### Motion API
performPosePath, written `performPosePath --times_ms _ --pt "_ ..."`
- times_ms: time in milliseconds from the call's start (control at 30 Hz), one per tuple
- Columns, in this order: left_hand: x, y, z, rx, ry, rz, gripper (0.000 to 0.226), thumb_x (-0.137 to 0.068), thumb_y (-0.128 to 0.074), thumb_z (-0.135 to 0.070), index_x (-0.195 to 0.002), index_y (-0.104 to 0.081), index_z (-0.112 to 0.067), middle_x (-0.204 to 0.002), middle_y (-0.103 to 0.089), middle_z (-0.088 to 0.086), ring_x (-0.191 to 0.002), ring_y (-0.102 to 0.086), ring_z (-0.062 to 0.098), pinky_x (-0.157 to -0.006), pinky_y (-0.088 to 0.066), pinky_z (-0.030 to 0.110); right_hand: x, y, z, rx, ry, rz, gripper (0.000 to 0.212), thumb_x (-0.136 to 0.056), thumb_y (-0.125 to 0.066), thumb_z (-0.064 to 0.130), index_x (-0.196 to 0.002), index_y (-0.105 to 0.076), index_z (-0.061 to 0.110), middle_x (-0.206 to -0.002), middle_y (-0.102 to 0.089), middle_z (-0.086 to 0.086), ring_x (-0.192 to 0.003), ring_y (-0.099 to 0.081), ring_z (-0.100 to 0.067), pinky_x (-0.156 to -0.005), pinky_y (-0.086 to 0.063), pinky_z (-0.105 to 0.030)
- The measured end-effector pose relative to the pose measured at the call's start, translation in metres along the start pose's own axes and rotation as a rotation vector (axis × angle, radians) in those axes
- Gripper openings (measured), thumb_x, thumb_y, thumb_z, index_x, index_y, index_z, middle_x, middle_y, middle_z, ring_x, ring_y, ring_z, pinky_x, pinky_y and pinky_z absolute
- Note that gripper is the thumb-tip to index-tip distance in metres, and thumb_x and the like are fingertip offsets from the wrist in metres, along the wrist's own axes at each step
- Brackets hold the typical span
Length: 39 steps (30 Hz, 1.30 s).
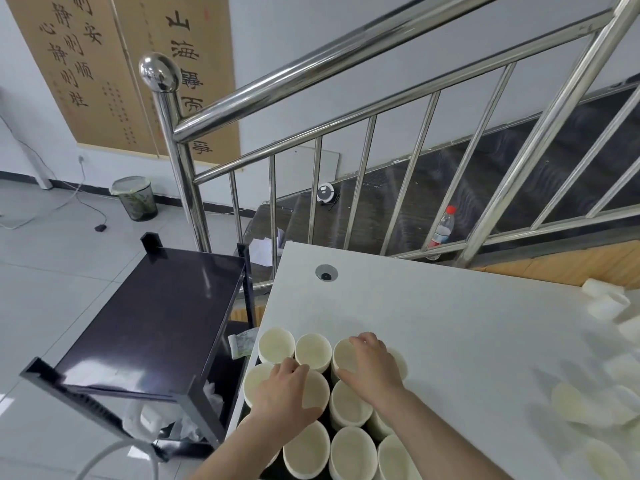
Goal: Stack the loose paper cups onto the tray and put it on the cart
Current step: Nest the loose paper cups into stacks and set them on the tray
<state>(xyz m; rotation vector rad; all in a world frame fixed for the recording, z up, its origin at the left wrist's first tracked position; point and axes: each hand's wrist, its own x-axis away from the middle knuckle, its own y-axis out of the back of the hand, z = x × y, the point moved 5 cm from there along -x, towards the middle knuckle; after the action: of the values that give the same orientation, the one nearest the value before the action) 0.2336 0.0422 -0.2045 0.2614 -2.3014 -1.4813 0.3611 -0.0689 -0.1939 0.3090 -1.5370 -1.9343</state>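
Several cream paper cups (277, 344) stand upright in rows on a dark tray (328, 432) at the near left corner of the white table (450, 327). My left hand (287, 396) lies over a cup in the middle row, fingers curled on its rim. My right hand (370, 368) rests on top of a cup in the back row, fingers spread over its mouth. More loose cups (571, 407) lie blurred on the table's right side. The black cart (156, 320) stands just left of the table.
A steel stair railing (311, 81) rises behind the table, with dark stairs and a plastic bottle (441, 230) beyond it. A mesh waste bin (136, 199) and cables sit on the tiled floor. Bags fill the cart's lower shelf.
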Motion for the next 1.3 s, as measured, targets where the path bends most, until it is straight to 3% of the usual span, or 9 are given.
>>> performPosePath --times_ms 267,633,867,1300 --pt "-0.005 -0.002 -0.001 -0.037 0.015 0.029 0.054 -0.079 -0.06 -0.051 -0.124 -0.048 -0.025 -0.13 -0.04 -0.008 -0.121 -0.041 0.015 -0.085 -0.045 0.028 -0.002 -0.001 -0.006 -0.001 0.027 -0.013 0.063 -0.087 -0.061 0.047 -0.14 -0.04 0.019 -0.142 -0.041 0.003 -0.128 -0.044 -0.018 -0.104 -0.036 -0.029" --pt "0.001 0.015 -0.051 -0.001 -0.031 -0.118 0.056 -0.088 -0.054 -0.048 -0.138 -0.038 -0.029 -0.135 -0.039 -0.006 -0.123 -0.039 0.016 -0.089 -0.045 0.027 0.026 0.031 -0.044 -0.049 0.084 -0.059 0.064 -0.091 -0.057 0.048 -0.144 -0.036 0.02 -0.146 -0.035 0.004 -0.133 -0.037 -0.016 -0.108 -0.032 -0.029" --pt "0.007 0.011 -0.126 0.029 -0.098 -0.17 0.056 -0.089 -0.053 -0.046 -0.14 -0.036 -0.03 -0.137 -0.036 -0.008 -0.128 -0.036 0.016 -0.092 -0.043 0.027 0.068 0.067 -0.092 -0.1 0.116 -0.11 0.062 -0.092 -0.057 0.043 -0.145 -0.036 0.02 -0.145 -0.033 0.004 -0.133 -0.036 -0.015 -0.108 -0.031 -0.028" --pt "0.028 -0.059 -0.34 0.017 -0.307 -0.111 0.055 -0.091 -0.051 -0.042 -0.141 -0.035 -0.029 -0.139 -0.034 -0.009 -0.129 -0.036 0.014 -0.101 -0.039 0.028 0.194 0.126 -0.302 -0.09 -0.064 -0.225 0.052 -0.094 -0.054 0.036 -0.142 -0.04 0.023 -0.144 -0.032 0.006 -0.132 -0.036 -0.012 -0.105 -0.037 -0.026"
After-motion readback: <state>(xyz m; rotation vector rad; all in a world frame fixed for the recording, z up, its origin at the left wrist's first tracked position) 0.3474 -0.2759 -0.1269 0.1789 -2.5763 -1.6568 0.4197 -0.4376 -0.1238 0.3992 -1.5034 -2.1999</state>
